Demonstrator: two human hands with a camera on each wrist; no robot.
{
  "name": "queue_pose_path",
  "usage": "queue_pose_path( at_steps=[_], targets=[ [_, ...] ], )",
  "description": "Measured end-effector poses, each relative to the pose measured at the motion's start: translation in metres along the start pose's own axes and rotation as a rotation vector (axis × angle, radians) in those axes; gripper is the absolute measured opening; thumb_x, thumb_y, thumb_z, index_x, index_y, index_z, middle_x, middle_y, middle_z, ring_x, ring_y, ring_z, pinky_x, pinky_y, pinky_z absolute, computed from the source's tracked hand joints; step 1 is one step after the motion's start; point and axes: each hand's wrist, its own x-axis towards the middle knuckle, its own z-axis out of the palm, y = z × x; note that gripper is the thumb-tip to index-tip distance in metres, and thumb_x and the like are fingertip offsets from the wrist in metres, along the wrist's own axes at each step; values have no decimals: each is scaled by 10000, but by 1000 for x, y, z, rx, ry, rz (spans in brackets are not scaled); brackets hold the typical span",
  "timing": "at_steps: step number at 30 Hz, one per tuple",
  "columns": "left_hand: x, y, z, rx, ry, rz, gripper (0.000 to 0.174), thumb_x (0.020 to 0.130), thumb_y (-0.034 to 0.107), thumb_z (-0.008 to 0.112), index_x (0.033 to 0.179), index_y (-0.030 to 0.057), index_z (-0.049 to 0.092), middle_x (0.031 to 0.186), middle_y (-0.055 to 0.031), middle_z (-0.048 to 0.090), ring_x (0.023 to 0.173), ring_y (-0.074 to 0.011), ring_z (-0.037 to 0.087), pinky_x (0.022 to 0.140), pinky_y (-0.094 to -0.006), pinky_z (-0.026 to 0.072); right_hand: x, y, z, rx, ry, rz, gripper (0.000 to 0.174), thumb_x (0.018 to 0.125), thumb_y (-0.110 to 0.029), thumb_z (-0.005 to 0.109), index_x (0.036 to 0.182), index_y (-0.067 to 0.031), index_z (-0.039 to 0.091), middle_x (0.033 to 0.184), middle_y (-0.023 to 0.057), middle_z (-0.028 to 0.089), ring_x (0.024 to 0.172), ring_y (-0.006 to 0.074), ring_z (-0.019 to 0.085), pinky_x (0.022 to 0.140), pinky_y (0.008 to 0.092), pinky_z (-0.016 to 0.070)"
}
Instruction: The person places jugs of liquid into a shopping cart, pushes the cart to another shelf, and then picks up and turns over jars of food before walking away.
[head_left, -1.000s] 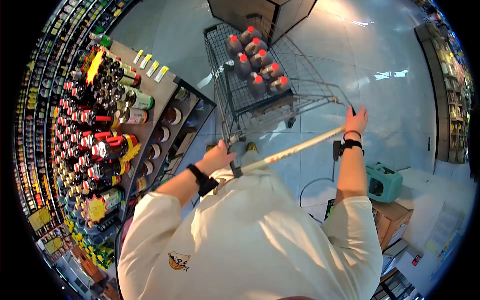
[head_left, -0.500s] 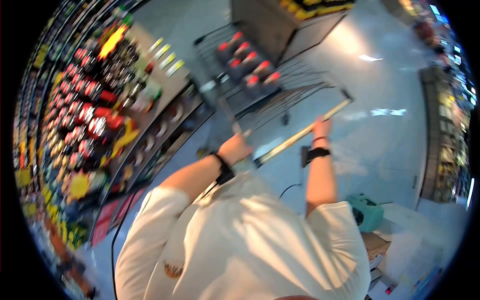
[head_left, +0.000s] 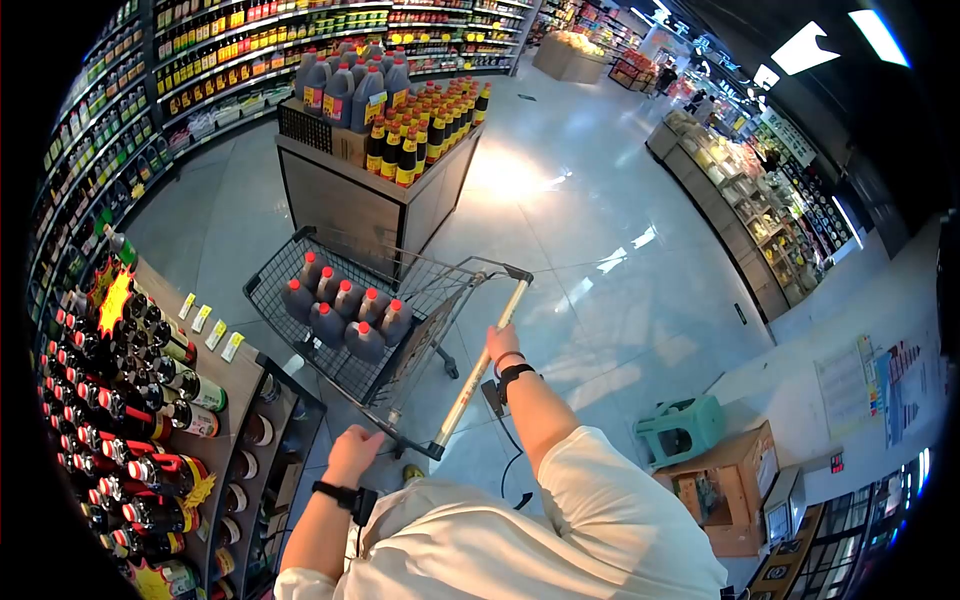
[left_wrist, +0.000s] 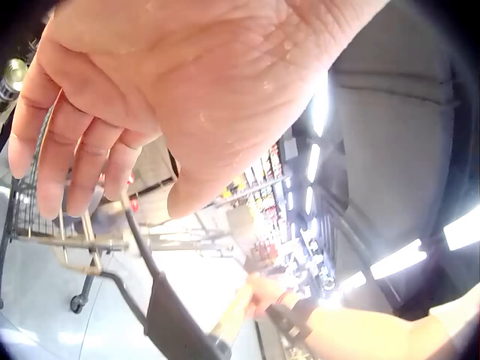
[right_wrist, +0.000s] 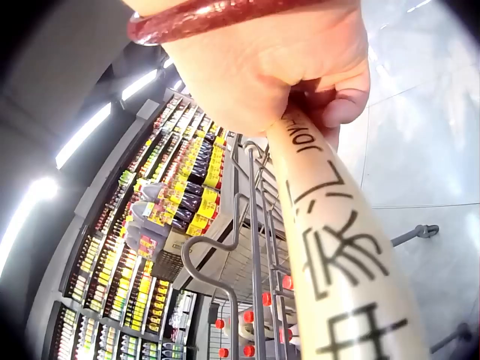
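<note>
Several dark jugs with red caps [head_left: 344, 299] stand in a wire shopping cart [head_left: 279, 325]. The right hand [head_left: 503, 343] grips the cart's pale handle bar [head_left: 463, 407] near its far end; in the right wrist view, the fingers of that hand [right_wrist: 289, 75] curl round the bar [right_wrist: 341, 270], which carries printed characters. Off the bar, the left hand [head_left: 352, 454] is beside the near corner of the cart and holds nothing. In the left wrist view, the left hand [left_wrist: 172, 82] shows its palm with fingers relaxed, above the cart frame [left_wrist: 112, 244].
A display stand [head_left: 345, 205] with jugs and yellow-labelled bottles is just beyond the cart. Left of the cart, a wooden shelf [head_left: 262, 385] holds many bottles. A teal stool [head_left: 683, 430] and a cardboard box [head_left: 735, 480] are at right. Shelving lines the back.
The view has swung up and round, and the cart now sits further left and turned. The left hand has come away from the cart; the right hand still grips the bar.
</note>
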Motion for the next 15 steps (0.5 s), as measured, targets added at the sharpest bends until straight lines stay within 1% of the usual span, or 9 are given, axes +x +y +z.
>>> queue_pose_path(
  at_steps=[3,5,6,7,9,11,12,14,15],
  targets=[
    [-17,-46,-49,-202,136,-18,373,846,355,725,949,-2,686,892,-171,734,856,-292,718,767,-379,549,-14,-12,2,86,-16,106,592,963,-294,560,1388,71,367,1207,329,610,1069,473,627,908,519,534],
    [-22,-93,-74,-461,216,92,241,883,213,703,914,-20,652,789,-108,694,735,-169,646,704,-320,524,-49,-33,4,307,76,270,674,948,-265,575,1463,62,290,1280,335,569,1124,462,605,957,509,508],
    [-30,-102,-92,-535,223,61,223,894,197,691,917,-20,645,783,-92,678,728,-153,628,694,-309,519,-59,-29,27,266,155,188,770,925,-216,588,1527,41,181,1345,344,518,1184,450,576,995,488,486],
    [-39,-111,-114,-606,227,29,206,906,181,678,920,-20,637,777,-76,662,721,-137,611,684,-299,513,-74,-18,46,218,169,188,827,907,-173,591,1557,-1,110,1333,340,519,1182,448,571,1012,484,469],
    [-44,-144,-138,-713,288,50,176,925,157,656,946,-15,624,802,-53,645,750,-121,610,681,-281,507,-123,-5,59,-37,139,84,886,918,-203,598,1577,-48,27,1252,328,573,1120,471,598,935,489,512],
    [-64,-148,-173,-729,356,67,147,945,135,631,966,-10,611,828,-38,627,758,-107,601,704,-256,491,-151,-13,49,-84,62,65,904,892,-144,598,1577,-60,14,1256,329,560,1072,469,612,909,496,517],
    [-67,-158,-184,-757,385,98,142,948,136,630,966,-4,614,831,-32,624,751,-102,593,705,-251,483,-152,-15,51,-136,75,54,905,877,-100,587,1577,-58,14,1184,330,593,1042,452,624,887,494,523],
    [-67,-188,-203,-804,461,139,138,957,151,635,968,15,622,826,-12,612,735,-84,560,689,-237,459,-145,-15,53,-169,73,70,876,898,-103,558,1583,-92,13,1161,320,602,1058,457,621,894,486,539],
    [-67,-200,-216,-754,472,178,142,962,163,642,978,23,627,820,-2,606,735,-79,546,687,-233,452,-123,9,67,-161,56,65,849,925,-118,524,1580,-123,-16,1150,272,640,1069,458,619,966,459,505]
  ],
)
